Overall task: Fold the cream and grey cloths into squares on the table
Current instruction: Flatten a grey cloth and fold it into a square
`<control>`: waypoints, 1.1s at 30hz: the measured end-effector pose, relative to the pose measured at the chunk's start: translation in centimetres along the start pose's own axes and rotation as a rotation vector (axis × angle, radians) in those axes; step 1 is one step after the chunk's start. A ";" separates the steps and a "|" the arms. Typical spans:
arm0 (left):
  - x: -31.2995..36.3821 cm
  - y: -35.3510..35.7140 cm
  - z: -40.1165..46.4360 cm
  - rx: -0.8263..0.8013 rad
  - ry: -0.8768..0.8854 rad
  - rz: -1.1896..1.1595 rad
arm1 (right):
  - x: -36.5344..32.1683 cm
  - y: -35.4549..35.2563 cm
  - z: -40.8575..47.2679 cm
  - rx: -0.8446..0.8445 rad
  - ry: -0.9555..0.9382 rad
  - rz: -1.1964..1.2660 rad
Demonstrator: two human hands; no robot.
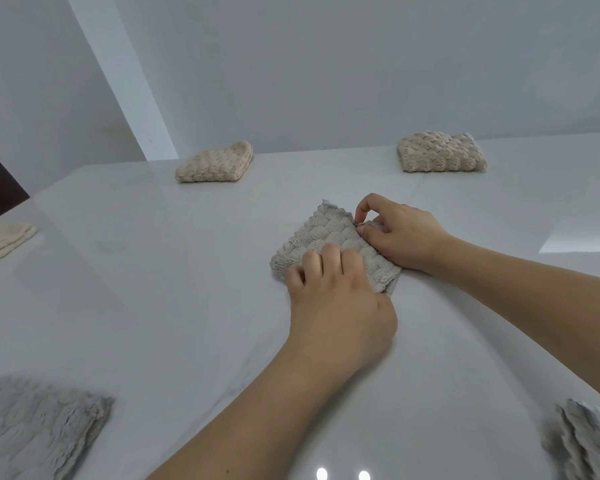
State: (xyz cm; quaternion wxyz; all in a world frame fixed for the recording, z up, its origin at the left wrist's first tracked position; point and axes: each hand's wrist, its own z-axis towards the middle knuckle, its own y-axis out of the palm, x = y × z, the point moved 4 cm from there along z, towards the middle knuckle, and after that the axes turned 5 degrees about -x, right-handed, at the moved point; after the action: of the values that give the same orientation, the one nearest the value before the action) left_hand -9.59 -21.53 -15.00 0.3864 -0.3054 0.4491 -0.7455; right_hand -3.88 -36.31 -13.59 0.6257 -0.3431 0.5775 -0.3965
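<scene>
Three grey and three cream cloths are seen on the table (187,271). The folded middle grey cloth (323,233) is pinched at its right edge by the right hand (406,237) and held down under the curled fingers of the left hand (340,306). Beyond it lie two cream cloths (213,162) (442,152), far left of it a third (4,240); nearer, two grey cloths (32,434) (589,441).

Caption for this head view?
Left hand holds a folded grey cloth on the table while right hand pinches its edge.

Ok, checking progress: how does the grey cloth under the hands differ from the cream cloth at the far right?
The grey cloth is being handled, the right hand pinching its edge; the cream cloth lies untouched. The grey cloth lies close to the person; the cream cloth is farther back. Both are bumpy-textured and folded roughly square.
</scene>
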 end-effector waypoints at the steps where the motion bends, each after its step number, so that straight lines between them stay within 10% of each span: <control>1: -0.1 -0.1 0.1 -0.022 -0.003 -0.012 | 0.0 0.0 0.0 0.000 0.001 0.000; 14: 0.9 -0.6 -0.8 -0.451 0.030 -0.013 | 0.3 0.1 0.2 -0.002 0.001 -0.010; 33: -1.8 -0.6 1.4 -0.516 0.023 -0.235 | 0.4 -0.2 0.2 0.011 0.006 0.035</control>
State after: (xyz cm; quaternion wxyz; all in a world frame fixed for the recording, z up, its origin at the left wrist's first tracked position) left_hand -7.75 -20.43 -14.03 0.2017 -0.4349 0.5901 -0.6496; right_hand -3.64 -36.77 -13.63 0.6327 -0.3283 0.5829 -0.3899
